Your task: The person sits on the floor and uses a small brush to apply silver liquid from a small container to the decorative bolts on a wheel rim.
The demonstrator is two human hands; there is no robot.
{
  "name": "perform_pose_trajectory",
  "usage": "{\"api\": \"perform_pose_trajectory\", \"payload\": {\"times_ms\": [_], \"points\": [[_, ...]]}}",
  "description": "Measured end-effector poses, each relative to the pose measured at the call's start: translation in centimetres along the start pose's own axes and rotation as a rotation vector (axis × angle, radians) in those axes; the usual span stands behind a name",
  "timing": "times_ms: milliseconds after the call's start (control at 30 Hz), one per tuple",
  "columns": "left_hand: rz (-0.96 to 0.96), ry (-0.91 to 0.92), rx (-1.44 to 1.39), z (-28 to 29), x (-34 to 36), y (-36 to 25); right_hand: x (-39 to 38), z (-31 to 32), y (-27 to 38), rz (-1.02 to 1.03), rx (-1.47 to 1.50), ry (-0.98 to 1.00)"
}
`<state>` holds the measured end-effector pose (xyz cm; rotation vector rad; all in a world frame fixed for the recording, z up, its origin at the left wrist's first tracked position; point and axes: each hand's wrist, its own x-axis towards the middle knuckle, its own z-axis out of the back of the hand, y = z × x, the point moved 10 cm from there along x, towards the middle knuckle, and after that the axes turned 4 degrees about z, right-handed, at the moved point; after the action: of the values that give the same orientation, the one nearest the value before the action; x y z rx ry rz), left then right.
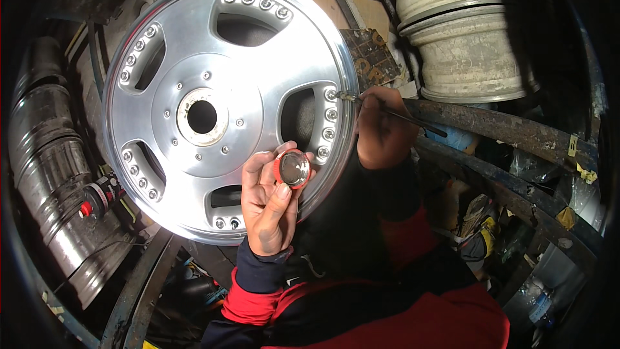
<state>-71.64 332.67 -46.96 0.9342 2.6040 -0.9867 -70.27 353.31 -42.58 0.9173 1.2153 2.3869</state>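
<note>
A large polished silver wheel rim [239,84] lies face up before me, with small bolts [331,114] set in groups beside its openings. My left hand [268,203] is closed around a small round red cap [295,169], held over the rim's lower right part; its inside looks greyish and shiny. In my right hand [385,128], at the rim's right edge, is a thin dark-handled paintbrush [420,122]. The brush's tip points left and meets, or nearly meets, the top bolt [331,95] of the right-hand group.
Stacked pale, worn wheel barrels [465,45] stand at the upper right. Shiny metal barrels [55,174] line the left side, near a dark bottle with a red tip [98,198]. Metal rails [504,129] run along the right, above plastic and other clutter.
</note>
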Motion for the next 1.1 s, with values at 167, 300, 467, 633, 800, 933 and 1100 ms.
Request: {"api": "perform_pose_trajectory", "payload": {"times_ms": [167, 300, 467, 633, 800, 933, 1100], "points": [[-0.002, -0.001, 0.006, 0.0, 0.1, 0.0, -0.1, -0.3, -0.5, -0.015, -0.010, 0.041], [-0.003, -0.001, -0.001, -0.1, 0.1, 0.0, -0.3, -0.1, -0.9, -0.054, 0.112, 0.007], [-0.006, -0.003, -0.004, 0.1, 0.0, -0.1, -0.4, 0.1, -0.7, -0.049, 0.133, -0.010], [-0.008, 0.010, -0.011, -0.2, 0.1, -0.1, -0.3, 0.1, -0.2, 0.002, 0.085, 0.003], [-0.011, 0.003, -0.003, -0.1, 0.0, -0.2, 0.1, -0.1, 0.8, 0.046, 0.028, 0.038], [-0.008, 0.004, -0.007, -0.1, 0.0, -0.1, 0.2, 0.2, 0.4, 0.022, 0.097, 0.002], [-0.014, 0.011, -0.015, 0.0, 0.0, -0.1, 0.5, 0.1, 1.0, 0.038, 0.031, 0.023]]}}
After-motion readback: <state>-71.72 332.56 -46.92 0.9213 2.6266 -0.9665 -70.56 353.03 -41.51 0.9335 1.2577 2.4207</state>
